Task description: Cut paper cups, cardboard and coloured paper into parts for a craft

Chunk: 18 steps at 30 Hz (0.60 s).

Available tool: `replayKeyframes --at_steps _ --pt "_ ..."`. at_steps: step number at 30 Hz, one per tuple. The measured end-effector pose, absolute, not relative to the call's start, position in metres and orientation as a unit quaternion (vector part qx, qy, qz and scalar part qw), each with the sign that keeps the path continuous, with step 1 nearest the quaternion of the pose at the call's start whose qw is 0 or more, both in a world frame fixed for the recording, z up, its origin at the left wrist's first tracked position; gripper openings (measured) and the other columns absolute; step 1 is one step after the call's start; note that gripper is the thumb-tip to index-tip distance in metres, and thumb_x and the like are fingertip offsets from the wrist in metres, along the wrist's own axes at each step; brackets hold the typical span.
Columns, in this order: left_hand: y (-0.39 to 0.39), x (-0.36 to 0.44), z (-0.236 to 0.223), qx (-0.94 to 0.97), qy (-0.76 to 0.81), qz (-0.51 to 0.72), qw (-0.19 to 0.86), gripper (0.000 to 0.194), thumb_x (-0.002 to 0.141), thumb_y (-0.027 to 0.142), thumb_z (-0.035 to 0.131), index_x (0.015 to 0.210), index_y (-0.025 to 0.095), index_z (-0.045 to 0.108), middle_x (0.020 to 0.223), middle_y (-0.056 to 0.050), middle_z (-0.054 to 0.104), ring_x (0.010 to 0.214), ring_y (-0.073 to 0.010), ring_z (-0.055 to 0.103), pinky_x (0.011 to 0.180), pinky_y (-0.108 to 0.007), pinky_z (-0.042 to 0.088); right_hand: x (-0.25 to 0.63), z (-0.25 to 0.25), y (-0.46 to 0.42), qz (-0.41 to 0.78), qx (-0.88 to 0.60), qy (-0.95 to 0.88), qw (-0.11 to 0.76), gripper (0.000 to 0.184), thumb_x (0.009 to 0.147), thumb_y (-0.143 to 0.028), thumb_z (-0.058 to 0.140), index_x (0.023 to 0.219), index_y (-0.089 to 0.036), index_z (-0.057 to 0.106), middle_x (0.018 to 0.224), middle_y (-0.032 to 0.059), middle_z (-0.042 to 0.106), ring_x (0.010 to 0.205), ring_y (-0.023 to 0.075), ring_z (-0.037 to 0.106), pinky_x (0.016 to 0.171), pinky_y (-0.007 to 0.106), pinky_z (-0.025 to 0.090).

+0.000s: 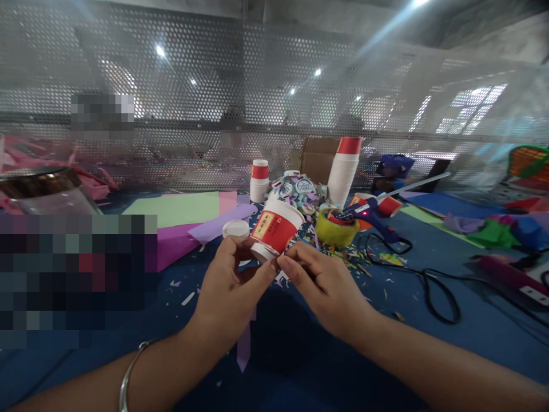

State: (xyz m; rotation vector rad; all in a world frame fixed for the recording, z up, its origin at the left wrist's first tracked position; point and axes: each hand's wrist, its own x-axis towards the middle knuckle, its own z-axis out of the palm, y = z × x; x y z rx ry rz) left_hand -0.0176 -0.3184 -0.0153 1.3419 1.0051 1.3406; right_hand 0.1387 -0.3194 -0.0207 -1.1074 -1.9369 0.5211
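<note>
A red and white paper cup (278, 230) is tilted in front of me, its wide end up and to the right. At its narrow lower end sits a white round piece (261, 252). My left hand (229, 283) grips that lower end between thumb and fingers. With thumb and forefinger pinched together, my right hand (328, 286) meets the cup's lower right edge; whatever small part lies in the pinch is hidden. Just behind my left fingers lies a white round cup-like piece (235, 229). A purple paper strip (243, 348) shows below my left hand.
A blue glue gun (375, 212) with a red light rests by a yellow tape roll (337, 230), its black cord (441, 309) looping rightward. Stacked cups (343, 174) and a decorated pile (295, 187) stand behind. Coloured paper sheets (180, 207) and scraps cover the blue table (326, 372).
</note>
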Motion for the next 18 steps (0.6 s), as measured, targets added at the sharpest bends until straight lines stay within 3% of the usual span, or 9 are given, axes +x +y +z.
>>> replayKeyframes --at_steps 18 --pt "-0.3204 -0.0195 -0.0125 0.583 0.406 0.543 0.447 0.033 0.075 0.026 0.069 0.099 0.020 0.049 0.103 -0.006 0.061 0.091 -0.0187 0.063 0.079 -0.033 0.054 0.1381 -0.0208 -0.3223 0.193 -0.429 -0.775 0.422 0.028 0.095 -0.040 0.045 0.076 -0.019 0.051 0.060 -0.0045 0.050 0.051 0.0092 0.044 0.050 0.024 0.032"
